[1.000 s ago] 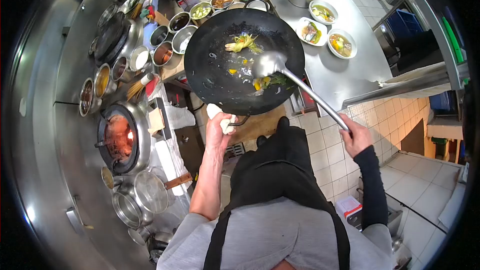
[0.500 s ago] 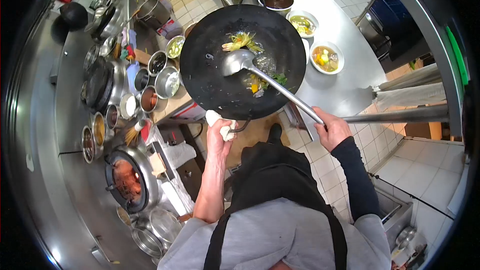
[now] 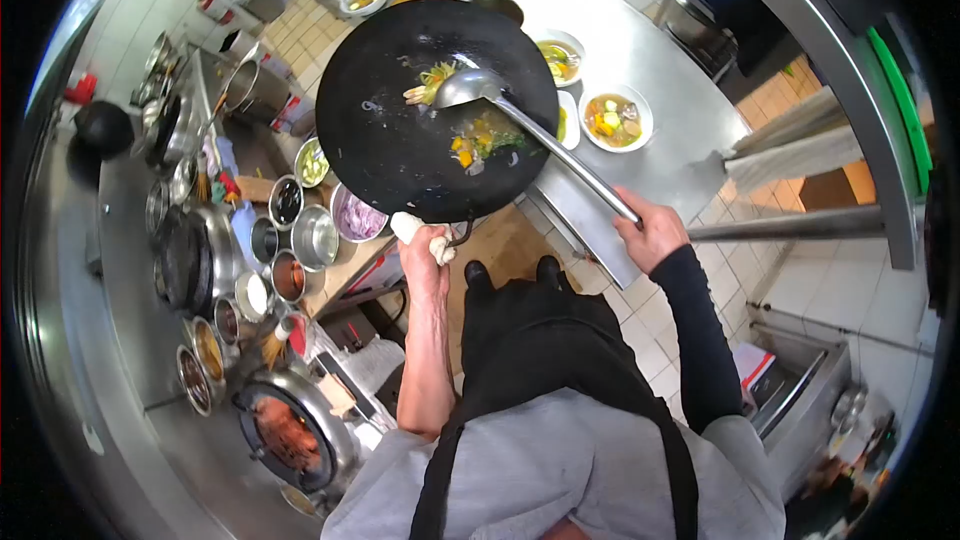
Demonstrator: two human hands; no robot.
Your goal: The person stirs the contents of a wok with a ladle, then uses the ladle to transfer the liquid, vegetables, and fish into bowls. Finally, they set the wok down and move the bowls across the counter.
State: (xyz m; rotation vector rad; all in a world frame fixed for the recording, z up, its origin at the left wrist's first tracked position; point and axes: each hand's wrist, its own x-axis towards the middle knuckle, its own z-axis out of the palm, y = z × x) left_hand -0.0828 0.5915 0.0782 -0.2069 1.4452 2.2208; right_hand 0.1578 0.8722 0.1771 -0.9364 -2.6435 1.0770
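My left hand (image 3: pixel 427 252) is closed on the near handle of a large black wok (image 3: pixel 380 150), with a white cloth (image 3: pixel 410 228) bunched between palm and handle. My right hand (image 3: pixel 652 230) grips the end of a long metal ladle (image 3: pixel 560 152). The ladle's bowl rests inside the wok, beside a small heap of pale yellow-green food (image 3: pixel 432 83). Lower in the wok lie orange pieces and green leaves (image 3: pixel 478 143) in some liquid. The wok is held up over the corner of the steel table (image 3: pixel 680 130).
White bowls of soup (image 3: pixel 617 120) stand on the table right of the wok. To the left, several metal containers of ingredients (image 3: pixel 318 238) line the counter, including one of sliced purple onion (image 3: pixel 358 214). A glowing burner (image 3: pixel 288 432) is at lower left. A steel rail (image 3: pixel 790 227) crosses at right.
The wok and ladle have shifted left and slightly up in view, with both hands still holding. A container of purple onion now shows beside the wok. The camera view has turned somewhat.
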